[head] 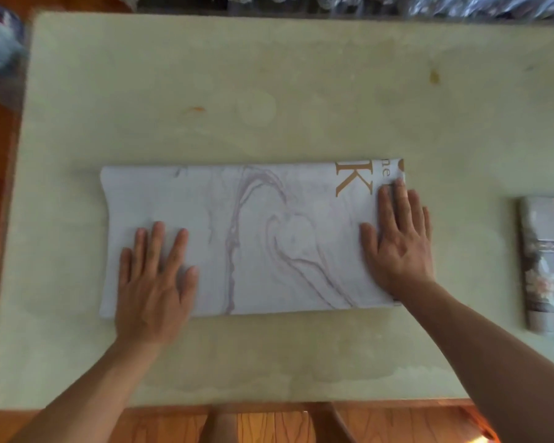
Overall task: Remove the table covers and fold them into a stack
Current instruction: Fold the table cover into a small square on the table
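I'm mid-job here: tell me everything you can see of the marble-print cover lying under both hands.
The marble-print cover is folded into a long flat rectangle lying across the pale table, near its front edge. It looks like thin, smooth sheet, whitish with grey-purple veins and gold lettering, a large K, at its far right corner. The left hand presses flat on its left part, the right hand on its right end.

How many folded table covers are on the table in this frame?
2. A marbled cover lies mid-table under the flat left hand and right hand. A floral cover sits at the right edge, cut off by the frame; more may lie beyond.
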{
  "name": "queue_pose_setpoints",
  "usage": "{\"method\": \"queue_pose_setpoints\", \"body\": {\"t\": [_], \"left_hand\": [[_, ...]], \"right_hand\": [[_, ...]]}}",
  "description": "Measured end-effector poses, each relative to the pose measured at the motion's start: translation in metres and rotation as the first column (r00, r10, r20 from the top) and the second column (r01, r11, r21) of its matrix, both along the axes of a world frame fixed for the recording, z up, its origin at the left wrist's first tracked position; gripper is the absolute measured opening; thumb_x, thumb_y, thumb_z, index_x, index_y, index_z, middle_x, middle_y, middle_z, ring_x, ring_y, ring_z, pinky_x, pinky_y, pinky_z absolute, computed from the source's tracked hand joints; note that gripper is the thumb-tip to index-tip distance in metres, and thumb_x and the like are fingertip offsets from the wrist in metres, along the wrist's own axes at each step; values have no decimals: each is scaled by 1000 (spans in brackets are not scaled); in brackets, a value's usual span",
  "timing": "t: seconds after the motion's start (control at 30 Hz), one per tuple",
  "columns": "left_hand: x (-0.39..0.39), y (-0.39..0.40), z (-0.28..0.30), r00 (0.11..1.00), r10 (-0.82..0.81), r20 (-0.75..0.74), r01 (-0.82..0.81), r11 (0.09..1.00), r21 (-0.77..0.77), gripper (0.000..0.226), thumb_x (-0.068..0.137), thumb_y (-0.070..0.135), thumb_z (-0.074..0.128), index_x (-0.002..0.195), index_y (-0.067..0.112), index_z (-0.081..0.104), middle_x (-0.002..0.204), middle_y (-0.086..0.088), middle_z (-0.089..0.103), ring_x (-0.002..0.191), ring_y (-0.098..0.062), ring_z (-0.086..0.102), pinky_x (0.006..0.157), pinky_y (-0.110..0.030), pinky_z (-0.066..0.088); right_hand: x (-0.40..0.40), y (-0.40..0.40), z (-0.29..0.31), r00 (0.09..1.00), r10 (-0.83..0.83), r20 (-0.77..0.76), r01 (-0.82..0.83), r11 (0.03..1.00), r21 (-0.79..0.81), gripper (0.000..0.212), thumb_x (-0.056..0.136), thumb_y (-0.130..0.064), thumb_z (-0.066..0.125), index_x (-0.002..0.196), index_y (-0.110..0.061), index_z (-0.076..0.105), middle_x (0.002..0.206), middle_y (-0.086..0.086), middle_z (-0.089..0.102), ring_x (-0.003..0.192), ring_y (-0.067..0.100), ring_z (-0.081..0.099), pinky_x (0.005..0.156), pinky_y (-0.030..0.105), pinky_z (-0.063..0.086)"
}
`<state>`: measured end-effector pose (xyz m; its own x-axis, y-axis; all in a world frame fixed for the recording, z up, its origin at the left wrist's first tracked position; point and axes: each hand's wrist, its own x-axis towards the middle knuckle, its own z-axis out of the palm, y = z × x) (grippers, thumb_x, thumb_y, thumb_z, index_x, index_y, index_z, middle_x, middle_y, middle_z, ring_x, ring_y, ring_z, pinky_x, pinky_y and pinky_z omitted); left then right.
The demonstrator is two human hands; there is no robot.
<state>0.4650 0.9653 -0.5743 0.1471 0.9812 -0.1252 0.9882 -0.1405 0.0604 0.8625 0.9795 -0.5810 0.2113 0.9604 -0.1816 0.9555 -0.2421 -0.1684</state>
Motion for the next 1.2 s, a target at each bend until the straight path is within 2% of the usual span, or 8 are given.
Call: {"method": "queue_pose_setpoints", "body": {"t": [0.2, 0.3, 0.47, 0.53, 0.8, 0.9, 1.03, 1.2], "left_hand": [[-18, -1, 8, 999, -26, -39, 21, 993, -114, 70, 93, 49, 39, 152, 12, 44, 163, -20, 28, 150, -42, 26, 120, -60, 21], [8, 22, 26, 1000, 11, -27, -12, 1000, -14, 63, 88, 46, 45, 137, 9, 57, 151, -21, 42, 142, -45, 35, 117, -65, 22], [94, 90, 18, 925, -376, 56, 375, 926, 34, 67, 101, 50, 37, 161, 22, 24, 169, -10, 15, 156, -35, 10, 125, -56, 9], [103, 106, -2, 908, -418, 25, 419, 908, -20, 70, 101, 53, 36, 162, 23, 19, 170, -7, 12, 157, -31, 7, 126, -52, 8], [115, 102, 12, 957, -286, 39, 287, 927, -241, 74, 97, 64, 24, 162, 33, 6, 171, -2, -8, 156, -31, -11, 122, -58, -7], [113, 44, 18, 991, -131, 35, 136, 946, -295, 69, 98, 68, 15, 160, 41, 2, 170, -4, -12, 155, -37, -13, 118, -68, -5], [95, -2, 1, 987, -159, -33, 151, 973, -175, 72, 97, 66, 26, 161, 37, 16, 171, -7, 1, 156, -39, -3, 117, -71, 5], [97, -1, 1, 989, -144, 10, 144, 983, -112, 73, 95, 65, 35, 161, 38, 19, 171, -6, 3, 156, -37, -3, 118, -70, 4]], "right_hand": [[-1, 0, 2, 1000, -4, 4, 4, 1000, -9, 72, 99, -53, 31, 161, -22, 14, 170, 1, 6, 155, 32, 8, 125, 51, 9], [-2, 0, 3, 1000, 1, 11, -1, 1000, -9, 72, 99, -53, 31, 161, -22, 14, 169, 2, 7, 154, 33, 9, 125, 51, 10], [-1, -1, 1, 1000, 3, 16, -3, 1000, 21, 71, 99, -51, 34, 161, -22, 16, 169, 3, 9, 154, 33, 12, 125, 51, 11], [-2, -1, -1, 1000, 8, 10, -9, 1000, 30, 71, 99, -51, 34, 161, -22, 16, 169, 3, 10, 154, 33, 12, 125, 50, 11], [-5, 6, 16, 1000, 6, -4, -6, 992, -127, 70, 101, -54, 25, 161, -25, 4, 169, -2, -6, 155, 30, -1, 125, 52, 5], [-11, 3, 36, 989, -131, -63, 119, 980, -161, 77, 99, -51, 44, 161, -29, 4, 168, 0, -13, 154, 31, -4, 124, 51, 8], [-25, -15, 60, 767, -613, -190, 573, 787, -228, 86, 87, -47, 66, 156, -18, 23, 156, 15, 23, 139, 36, 29, 113, 45, 28], [-12, -15, 72, 566, -753, -336, 621, 657, -427, 87, 71, -52, 82, 140, -14, 45, 135, 12, 51, 118, 32, 56, 98, 42, 49]]}}
